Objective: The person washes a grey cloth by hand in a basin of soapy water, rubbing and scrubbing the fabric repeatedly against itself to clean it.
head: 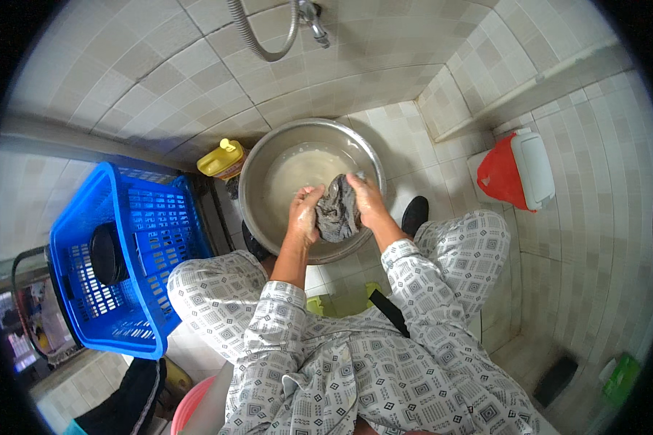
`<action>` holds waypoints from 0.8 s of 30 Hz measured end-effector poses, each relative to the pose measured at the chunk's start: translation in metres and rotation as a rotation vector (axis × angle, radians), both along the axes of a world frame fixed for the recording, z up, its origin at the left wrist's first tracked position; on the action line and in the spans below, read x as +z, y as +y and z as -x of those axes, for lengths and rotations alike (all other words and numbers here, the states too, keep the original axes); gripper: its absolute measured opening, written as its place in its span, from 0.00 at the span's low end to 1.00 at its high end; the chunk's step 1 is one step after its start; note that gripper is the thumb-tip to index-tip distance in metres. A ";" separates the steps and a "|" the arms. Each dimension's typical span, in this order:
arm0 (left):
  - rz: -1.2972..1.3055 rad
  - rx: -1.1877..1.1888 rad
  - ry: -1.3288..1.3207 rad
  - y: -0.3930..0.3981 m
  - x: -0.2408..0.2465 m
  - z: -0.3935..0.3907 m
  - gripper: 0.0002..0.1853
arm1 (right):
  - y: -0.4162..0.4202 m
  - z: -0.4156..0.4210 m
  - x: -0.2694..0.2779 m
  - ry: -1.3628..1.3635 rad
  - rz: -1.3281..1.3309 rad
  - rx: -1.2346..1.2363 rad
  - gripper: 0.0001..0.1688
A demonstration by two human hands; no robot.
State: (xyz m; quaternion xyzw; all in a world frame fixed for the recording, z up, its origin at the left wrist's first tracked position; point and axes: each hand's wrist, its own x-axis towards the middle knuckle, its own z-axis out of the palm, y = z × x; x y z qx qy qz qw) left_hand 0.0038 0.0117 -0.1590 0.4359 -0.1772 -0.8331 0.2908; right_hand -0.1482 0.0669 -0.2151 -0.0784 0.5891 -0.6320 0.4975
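Between my two hands is a wet, crumpled grey cloth (337, 212), held above the right side of a round metal basin (256, 163). My left hand (305, 212) grips its left edge, and suds cling to the skin. The cloth's upper right is pinched by my right hand (365, 198), with the thumb on top. Cloudy, soapy water (299, 168) with some foam stands in the basin. The fingers beneath the cloth are hidden.
Left of the basin stand a yellow plastic jug (220, 160) and a blue plastic basket (141, 239) holding a black object (108, 253). A metal tap (315, 27) and flexible hose (261, 49) hang above. At right is a white bin (533, 168) with a red bag (500, 174).
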 end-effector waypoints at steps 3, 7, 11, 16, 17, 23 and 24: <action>0.006 -0.065 0.027 -0.010 0.001 -0.035 0.17 | -0.006 -0.008 0.056 -0.325 0.125 0.071 0.20; 0.096 -0.356 -0.119 -0.016 0.000 -0.046 0.25 | -0.004 0.008 0.077 -0.356 0.178 0.067 0.17; 0.260 -0.336 -0.270 -0.024 -0.032 -0.054 0.25 | -0.002 0.009 0.078 -0.342 0.152 0.005 0.13; -0.238 0.288 -0.019 -0.024 0.003 -0.036 0.13 | 0.010 -0.017 0.076 0.142 0.115 0.243 0.10; -0.275 0.342 0.048 -0.026 -0.003 -0.036 0.13 | 0.011 -0.027 0.077 0.260 0.128 0.274 0.10; 0.070 0.128 -0.196 0.006 -0.051 -0.019 0.16 | 0.010 -0.094 0.100 1.071 -0.148 0.378 0.22; 0.153 0.074 -0.277 0.023 -0.029 -0.003 0.17 | 0.003 -0.074 0.095 0.998 -0.307 0.339 0.23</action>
